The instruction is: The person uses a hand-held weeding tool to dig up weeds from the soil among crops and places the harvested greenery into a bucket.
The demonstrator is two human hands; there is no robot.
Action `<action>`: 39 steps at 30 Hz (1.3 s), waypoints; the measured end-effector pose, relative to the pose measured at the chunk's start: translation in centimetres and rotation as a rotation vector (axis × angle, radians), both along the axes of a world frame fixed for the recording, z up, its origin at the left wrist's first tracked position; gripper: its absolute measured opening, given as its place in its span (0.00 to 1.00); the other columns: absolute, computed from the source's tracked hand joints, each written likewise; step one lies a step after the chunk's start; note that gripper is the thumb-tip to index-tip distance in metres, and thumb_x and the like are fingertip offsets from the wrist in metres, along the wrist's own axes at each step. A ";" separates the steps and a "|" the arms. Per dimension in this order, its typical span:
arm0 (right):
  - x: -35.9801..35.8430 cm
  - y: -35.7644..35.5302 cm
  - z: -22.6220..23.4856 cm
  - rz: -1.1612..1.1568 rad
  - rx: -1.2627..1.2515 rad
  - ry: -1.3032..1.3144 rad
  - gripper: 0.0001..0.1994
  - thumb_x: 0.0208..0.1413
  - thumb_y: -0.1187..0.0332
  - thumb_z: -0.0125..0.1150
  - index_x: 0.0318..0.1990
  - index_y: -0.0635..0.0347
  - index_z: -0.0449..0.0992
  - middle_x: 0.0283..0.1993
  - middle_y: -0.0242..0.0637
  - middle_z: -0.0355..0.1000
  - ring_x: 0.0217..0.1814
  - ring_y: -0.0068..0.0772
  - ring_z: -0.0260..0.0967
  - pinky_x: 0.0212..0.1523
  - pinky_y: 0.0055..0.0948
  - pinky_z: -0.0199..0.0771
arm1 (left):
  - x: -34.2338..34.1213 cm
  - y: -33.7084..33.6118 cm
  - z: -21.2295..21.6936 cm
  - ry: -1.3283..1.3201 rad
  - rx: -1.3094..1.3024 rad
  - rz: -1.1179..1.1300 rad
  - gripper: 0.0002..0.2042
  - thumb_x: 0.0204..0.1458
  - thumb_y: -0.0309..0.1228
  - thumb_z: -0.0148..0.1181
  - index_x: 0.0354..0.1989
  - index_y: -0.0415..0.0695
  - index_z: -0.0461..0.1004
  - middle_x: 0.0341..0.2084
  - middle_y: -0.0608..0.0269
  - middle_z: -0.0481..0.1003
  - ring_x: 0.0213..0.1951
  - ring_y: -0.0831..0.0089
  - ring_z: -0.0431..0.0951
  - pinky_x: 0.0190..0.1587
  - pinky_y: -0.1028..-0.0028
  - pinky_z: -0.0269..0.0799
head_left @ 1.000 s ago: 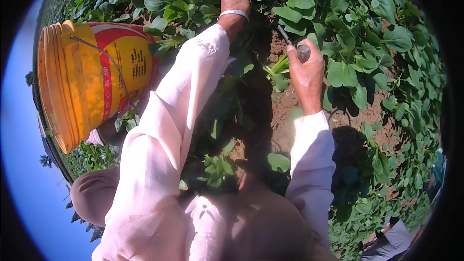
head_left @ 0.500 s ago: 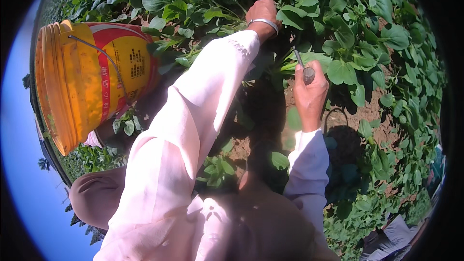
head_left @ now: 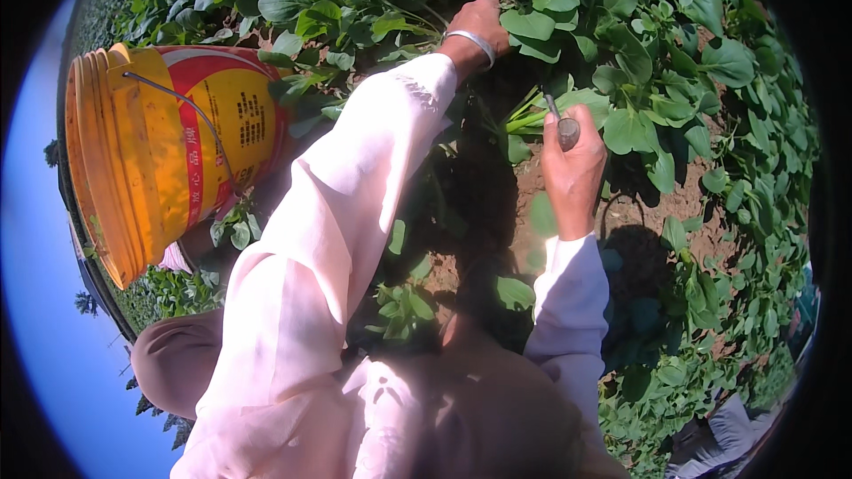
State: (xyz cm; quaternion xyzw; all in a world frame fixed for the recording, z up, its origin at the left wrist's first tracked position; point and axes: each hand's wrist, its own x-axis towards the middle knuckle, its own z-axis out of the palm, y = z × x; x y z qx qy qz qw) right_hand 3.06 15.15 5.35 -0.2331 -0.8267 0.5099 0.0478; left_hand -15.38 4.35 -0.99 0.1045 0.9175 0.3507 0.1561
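Technique note: I judge it best to keep the tool [head_left: 568, 134] low and its tip turned away from my left hand [head_left: 481, 27], with the stalks [head_left: 524, 121] kept straight. Nearest, at 2 o'clock: my right hand [head_left: 575, 164] is closed round the tool's handle; stalks just beside it, grip on them unclear. Farther, past 12: left hand at the leafy plants [head_left: 531, 25], fingers hidden; cannot tell opening or hold. Plants' leaves nearest it: 1 o'clock.

left hand [head_left: 482, 25]: fingertips hidden | gray cloth [head_left: 726, 430]: cut off below
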 end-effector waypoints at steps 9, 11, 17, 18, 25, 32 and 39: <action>2.0 0.8 0.7 -0.064 0.002 -0.032 0.10 0.54 0.72 0.58 0.28 0.62 0.62 0.16 0.40 0.58 0.17 0.35 0.52 0.22 0.32 0.61 | -0.8 1.6 -0.4 -0.058 -0.088 0.227 0.12 0.41 0.32 0.61 0.34 0.39 0.78 0.35 0.43 0.77 0.40 0.48 0.78 0.43 0.59 0.73; 1.8 0.5 0.7 -0.041 0.030 -0.008 0.10 0.54 0.72 0.58 0.28 0.62 0.62 0.16 0.41 0.59 0.16 0.38 0.54 0.22 0.33 0.62 | -1.4 0.0 -0.7 0.015 -0.075 0.207 0.17 0.40 0.37 0.66 0.35 0.36 0.78 0.35 0.42 0.77 0.40 0.48 0.78 0.43 0.60 0.74; -0.1 0.4 -0.2 -0.002 0.051 -0.003 0.09 0.54 0.71 0.57 0.29 0.62 0.62 0.17 0.44 0.60 0.20 0.50 0.57 0.26 0.37 0.64 | -2.4 0.1 -0.6 0.045 -0.177 0.078 0.17 0.43 0.36 0.64 0.37 0.36 0.78 0.36 0.41 0.77 0.40 0.49 0.78 0.44 0.61 0.75; -0.5 0.1 -0.3 -0.009 0.060 0.006 0.09 0.54 0.71 0.57 0.28 0.62 0.62 0.17 0.46 0.61 0.21 0.54 0.60 0.25 0.38 0.64 | -3.1 -0.7 -1.2 0.067 -0.178 0.113 0.16 0.43 0.34 0.63 0.37 0.35 0.77 0.35 0.40 0.77 0.40 0.49 0.78 0.44 0.62 0.75; -3.1 -0.1 -1.6 -0.003 0.018 0.143 0.08 0.51 0.75 0.57 0.29 0.64 0.63 0.18 0.48 0.64 0.22 0.56 0.66 0.24 0.39 0.65 | -3.5 -1.2 -1.7 -0.075 0.010 0.207 0.13 0.41 0.29 0.57 0.32 0.30 0.74 0.30 0.39 0.76 0.36 0.49 0.79 0.39 0.64 0.73; -1.2 -0.7 -0.6 0.052 0.041 0.087 0.11 0.53 0.74 0.58 0.27 0.63 0.60 0.17 0.46 0.61 0.18 0.52 0.59 0.22 0.39 0.62 | 1.0 -2.3 -0.3 0.077 0.187 -0.147 0.12 0.48 0.30 0.55 0.40 0.36 0.74 0.29 0.48 0.77 0.31 0.63 0.76 0.39 0.68 0.70; -3.3 -1.9 0.0 0.165 -0.002 0.061 0.07 0.51 0.74 0.57 0.29 0.62 0.63 0.19 0.49 0.66 0.25 0.58 0.66 0.25 0.44 0.64 | 1.0 -6.4 1.3 0.151 0.596 0.589 0.08 0.52 0.27 0.55 0.35 0.34 0.72 0.24 0.58 0.76 0.26 0.74 0.71 0.31 0.71 0.69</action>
